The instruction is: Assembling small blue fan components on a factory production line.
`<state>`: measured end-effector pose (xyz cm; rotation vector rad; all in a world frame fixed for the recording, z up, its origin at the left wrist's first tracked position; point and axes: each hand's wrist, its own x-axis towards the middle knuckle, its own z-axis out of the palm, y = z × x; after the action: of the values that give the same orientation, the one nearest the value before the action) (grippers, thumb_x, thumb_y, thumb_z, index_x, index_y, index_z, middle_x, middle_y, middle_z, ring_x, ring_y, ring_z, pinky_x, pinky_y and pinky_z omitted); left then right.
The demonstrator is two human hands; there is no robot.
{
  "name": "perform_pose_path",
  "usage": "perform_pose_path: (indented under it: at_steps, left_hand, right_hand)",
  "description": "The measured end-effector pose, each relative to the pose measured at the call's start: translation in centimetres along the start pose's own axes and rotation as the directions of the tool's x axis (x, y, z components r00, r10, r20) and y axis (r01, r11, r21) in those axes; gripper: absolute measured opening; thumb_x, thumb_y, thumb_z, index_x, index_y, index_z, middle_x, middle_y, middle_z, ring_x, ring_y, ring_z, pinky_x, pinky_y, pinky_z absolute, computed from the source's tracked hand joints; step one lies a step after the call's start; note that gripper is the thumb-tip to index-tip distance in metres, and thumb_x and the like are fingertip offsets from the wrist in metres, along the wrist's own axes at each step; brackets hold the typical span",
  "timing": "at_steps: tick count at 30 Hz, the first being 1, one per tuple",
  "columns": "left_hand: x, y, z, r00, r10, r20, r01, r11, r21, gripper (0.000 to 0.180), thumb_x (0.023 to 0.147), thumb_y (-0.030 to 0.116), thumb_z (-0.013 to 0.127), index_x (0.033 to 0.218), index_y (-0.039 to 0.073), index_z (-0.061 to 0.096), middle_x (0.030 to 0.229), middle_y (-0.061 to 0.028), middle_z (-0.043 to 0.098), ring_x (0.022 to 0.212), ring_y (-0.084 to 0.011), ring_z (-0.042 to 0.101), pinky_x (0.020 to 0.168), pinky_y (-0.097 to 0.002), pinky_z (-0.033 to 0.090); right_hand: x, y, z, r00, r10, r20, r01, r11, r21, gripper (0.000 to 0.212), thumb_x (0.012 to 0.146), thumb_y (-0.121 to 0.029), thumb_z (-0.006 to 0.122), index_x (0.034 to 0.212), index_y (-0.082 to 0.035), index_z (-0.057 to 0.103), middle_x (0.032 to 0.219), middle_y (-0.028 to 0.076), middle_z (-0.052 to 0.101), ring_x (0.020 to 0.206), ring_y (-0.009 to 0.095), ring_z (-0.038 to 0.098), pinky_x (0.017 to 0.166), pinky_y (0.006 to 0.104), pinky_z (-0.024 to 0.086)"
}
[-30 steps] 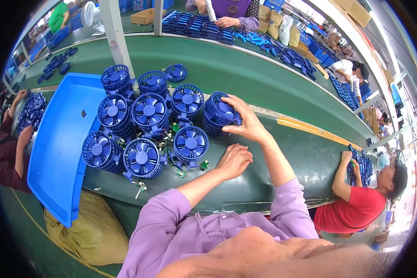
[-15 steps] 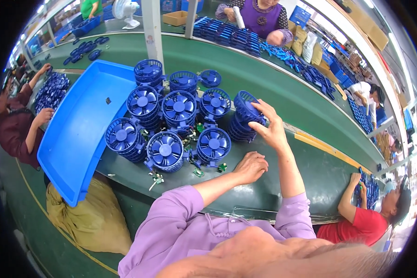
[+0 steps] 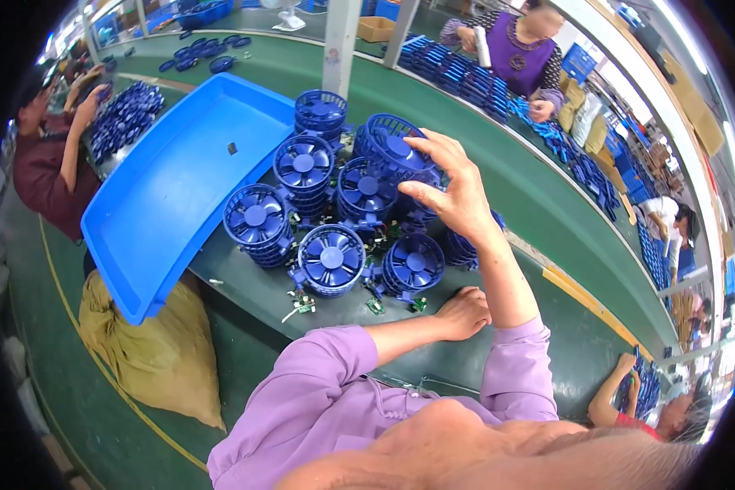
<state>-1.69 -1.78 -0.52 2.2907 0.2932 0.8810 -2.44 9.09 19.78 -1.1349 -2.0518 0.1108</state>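
Raised over the stacks, my right hand [image 3: 457,192] grips a blue fan [image 3: 394,147] with a round slotted guard, its thumb and fingers on the near side. The held fan is tilted and partly covers the stack behind it. My left hand [image 3: 465,314] rests curled on the bench just in front of the stacks, its fingers closed with nothing visible in them. Several stacks of like blue fans stand close together, among them a front stack [image 3: 332,258] and a right front stack [image 3: 414,263]. Another stack [image 3: 463,247] is half hidden behind my right wrist.
A large blue tray [image 3: 159,220] lies left of the stacks with a small dark piece [image 3: 232,149] in it. Small green circuit boards [image 3: 304,304] sit by the front stacks. A tan sack [image 3: 151,351] is below the bench. Co-workers sit left, right and across.
My right hand has lifted the fan from the rightmost stack and carried it left over the middle stacks. My left hand has curled tighter on the bench. The whole view has shifted.
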Motion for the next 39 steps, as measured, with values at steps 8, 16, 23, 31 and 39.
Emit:
perform_pose_path:
  at_steps: [8,16,23,31,39]
  left_hand:
    - [-1.2,-1.0,1.9,0.995,-0.010,-0.095,0.011,1.000,0.007,0.036,0.082,0.016,0.057,0.118,0.008,0.058,0.125,-0.0178,0.055,0.123,-0.0354,0.045,0.103,-0.0488,0.034]
    - [-1.9,-1.2,-0.1,0.937,-0.033,0.349,0.134,0.954,-0.269,0.058,0.089,0.041,0.049,0.135,0.007,0.047,0.146,-0.0174,0.039,0.136,-0.0346,0.032,0.111,-0.0470,0.024]
    - [-2.4,-4.7,3.5,0.953,-0.096,0.286,0.110,0.993,-0.034,0.058,0.088,0.043,0.051,0.135,0.010,0.048,0.143,-0.0165,0.043,0.134,-0.0360,0.035,0.111,-0.0463,0.026]
    - [0.7,-0.1,-0.8,0.993,0.103,0.065,-0.104,0.994,0.023,0.007,0.081,0.009,0.063,0.085,0.009,0.068,0.102,-0.0071,0.068,0.112,-0.0303,0.055,0.100,-0.0432,0.037]
    - [0.8,-0.5,0.1,0.976,0.171,0.138,-0.173,0.985,0.007,0.013,0.080,0.005,0.061,0.091,0.006,0.068,0.104,-0.0094,0.067,0.108,-0.0327,0.057,0.098,-0.0424,0.040]
  right_hand:
    - [2.3,-2.6,4.2,0.988,-0.144,0.053,0.144,0.990,0.013,0.062,0.070,-0.031,0.081,0.122,-0.005,0.060,0.131,0.022,0.053,0.127,0.036,0.046,0.105,0.0434,0.037]
    - [4.2,-1.2,10.2,0.958,-0.260,0.120,0.279,0.943,-0.180,0.062,0.066,-0.040,0.081,0.114,-0.007,0.061,0.130,0.022,0.050,0.121,0.041,0.046,0.099,0.0499,0.040]
    - [1.4,0.1,5.3,0.951,-0.309,-0.033,0.310,0.950,0.031,0.063,0.066,-0.036,0.081,0.118,-0.010,0.058,0.135,0.024,0.041,0.126,0.044,0.037,0.099,0.0521,0.035]
    - [-12.1,7.9,-6.5,0.907,0.136,-0.400,-0.246,0.939,-0.240,0.048,0.072,-0.022,0.077,0.115,-0.006,0.059,0.134,0.020,0.046,0.123,0.037,0.043,0.102,0.0442,0.038]
    - [-30.4,14.6,-4.8,0.682,0.537,-0.497,-0.732,0.494,-0.469,0.046,0.083,-0.038,0.064,0.120,-0.011,0.058,0.133,0.015,0.047,0.130,0.034,0.040,0.108,0.0507,0.029]
